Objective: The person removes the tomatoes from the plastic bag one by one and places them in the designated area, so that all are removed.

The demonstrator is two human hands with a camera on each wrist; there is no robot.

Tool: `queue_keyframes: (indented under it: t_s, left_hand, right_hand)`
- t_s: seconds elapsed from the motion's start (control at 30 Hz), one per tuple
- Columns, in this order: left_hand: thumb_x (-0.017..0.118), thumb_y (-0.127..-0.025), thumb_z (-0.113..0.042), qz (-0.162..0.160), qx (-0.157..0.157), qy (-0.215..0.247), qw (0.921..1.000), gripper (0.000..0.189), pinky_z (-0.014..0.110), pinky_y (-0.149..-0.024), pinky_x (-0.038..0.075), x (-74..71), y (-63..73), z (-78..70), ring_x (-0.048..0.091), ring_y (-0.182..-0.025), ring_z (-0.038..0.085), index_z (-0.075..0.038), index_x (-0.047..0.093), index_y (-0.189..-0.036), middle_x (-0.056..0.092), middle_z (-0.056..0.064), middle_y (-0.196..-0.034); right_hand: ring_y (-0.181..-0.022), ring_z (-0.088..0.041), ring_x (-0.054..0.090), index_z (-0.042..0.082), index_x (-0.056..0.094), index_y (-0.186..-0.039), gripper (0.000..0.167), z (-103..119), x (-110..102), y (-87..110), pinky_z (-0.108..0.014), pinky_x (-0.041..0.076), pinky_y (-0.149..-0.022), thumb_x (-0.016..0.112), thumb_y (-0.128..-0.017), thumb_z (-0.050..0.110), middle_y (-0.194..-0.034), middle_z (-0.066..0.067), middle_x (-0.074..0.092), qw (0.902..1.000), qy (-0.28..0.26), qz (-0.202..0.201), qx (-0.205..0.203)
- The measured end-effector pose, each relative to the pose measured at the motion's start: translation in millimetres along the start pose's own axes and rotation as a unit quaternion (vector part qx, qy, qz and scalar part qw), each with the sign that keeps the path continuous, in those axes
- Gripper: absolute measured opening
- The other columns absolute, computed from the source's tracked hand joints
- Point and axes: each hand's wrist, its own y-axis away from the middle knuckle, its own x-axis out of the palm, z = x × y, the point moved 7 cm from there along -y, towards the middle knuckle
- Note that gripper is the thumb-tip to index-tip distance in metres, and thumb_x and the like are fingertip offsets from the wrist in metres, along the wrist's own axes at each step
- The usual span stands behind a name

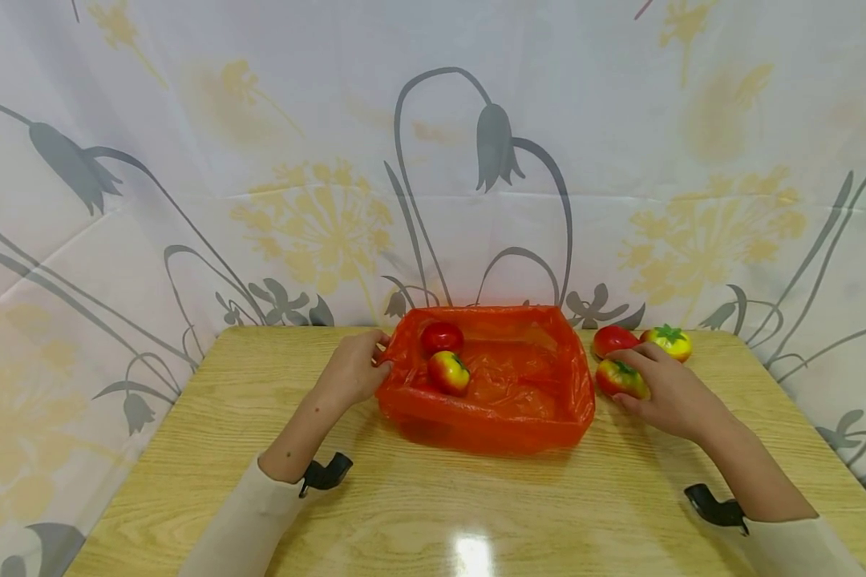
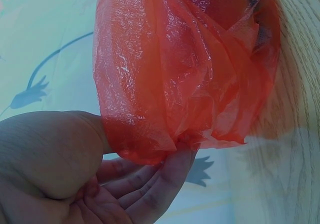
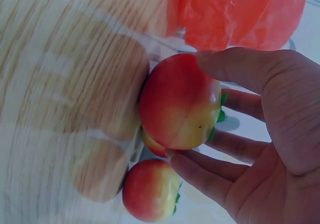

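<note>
A red plastic bag [image 1: 487,417] stands spread open like a box, with something dark and mesh-like showing through it in the left wrist view. At its left rim, my left hand [image 1: 350,370] pinches the film between thumb and fingers [image 2: 165,179]. A red tomato [image 1: 442,338] and a red-and-yellow tomato [image 1: 447,373] lie inside at the left. Right of the bag, my right hand [image 1: 667,393] holds another red-and-yellow tomato [image 3: 180,101] with thumb and fingers around its sides. Its green leafy top faces the palm.
Behind the right hand sit a red tomato [image 1: 613,340] and a yellow one [image 1: 669,343] with green leaves. The wooden table [image 1: 404,505] ends at a flower-patterned curtain [image 1: 332,120]. Black wrist mounts [image 1: 326,471] are strapped over the sleeves.
</note>
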Motion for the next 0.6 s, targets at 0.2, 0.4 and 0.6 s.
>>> queue_keyframes:
  t_s: [0.2, 0.4, 0.6]
  left_hand:
    - [0.072, -0.097, -0.006, 0.003, -0.003, 0.004, 1.0, 0.03, 0.031, -0.062, 0.061, 0.5, 0.7, 0.5, 0.069, -0.075, 0.022, 0.003, 0.067, -0.125, 0.074, 0.016, -0.098]
    - [0.072, -0.097, -0.006, 0.002, -0.002, 0.003, 1.0, 0.031, 0.031, -0.063, 0.061, 0.8, 0.4, 0.4, 0.069, -0.076, 0.022, 0.003, 0.067, -0.125, 0.074, 0.016, -0.098]
    - [0.072, -0.097, -0.006, 0.001, -0.001, 0.002, 1.0, 0.032, 0.031, -0.063, 0.061, 0.8, 0.0, 0.3, 0.069, -0.077, 0.022, 0.003, 0.067, -0.126, 0.074, 0.015, -0.098]
  right_hand:
    - [-0.106, -0.049, 0.064, 0.002, 0.063, -0.136, 0.058, 0.5, -2.9, 0.3, -0.069, 0.054, -0.091, 0.087, -0.086, 0.017, -0.13, -0.03, 0.056, 1.0, -0.002, 0.002, 0.006]
    - [-0.109, -0.054, 0.063, 0.003, 0.062, -0.138, 0.059, 0.1, -6.5, 0.7, -0.072, 0.053, -0.092, 0.086, -0.087, 0.018, -0.136, -0.034, 0.053, 0.9999, -0.002, 0.001, 0.014]
    - [-0.098, -0.044, 0.064, 0.002, 0.063, -0.135, 0.058, 4.4, -13.3, 0.7, -0.067, 0.057, -0.087, 0.088, -0.085, 0.016, -0.127, -0.027, 0.056, 0.9997, 0.008, -0.023, -0.002]
